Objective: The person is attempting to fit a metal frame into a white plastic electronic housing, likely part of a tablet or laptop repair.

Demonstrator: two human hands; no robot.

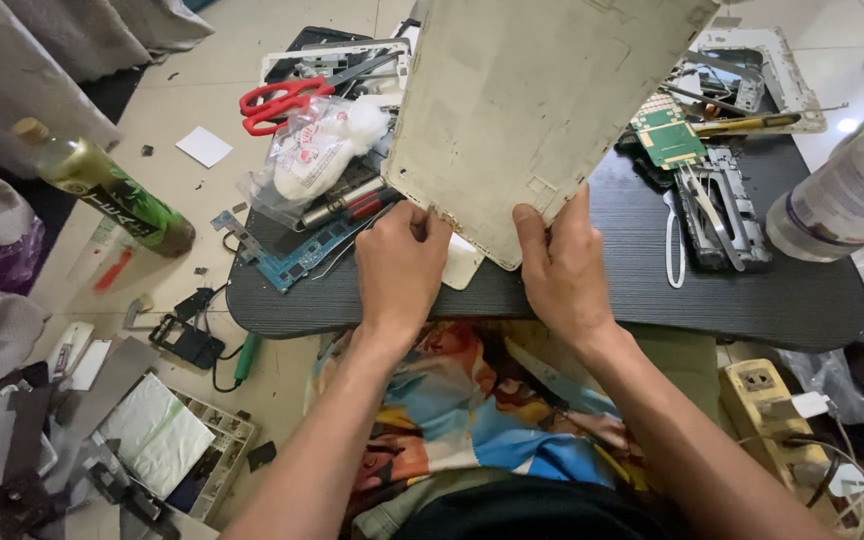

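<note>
Now both hands, left (pixel 400 262) & right (pixel 560 265), grips closed on beige back panel (pixel 532 110) over dark table (pixel 652 290)

You hold a large, flat, off-white panel (pixel 532 110), a device's back cover, in both hands. It stands tilted on its near edge on the dark table, leaning away from you, its far end running out of the top of the view. Its surface is grimy and scuffed, with faint rectangular outlines pressed into it. The near corner is rounded. Small notches show along the lower left edge.
</note>
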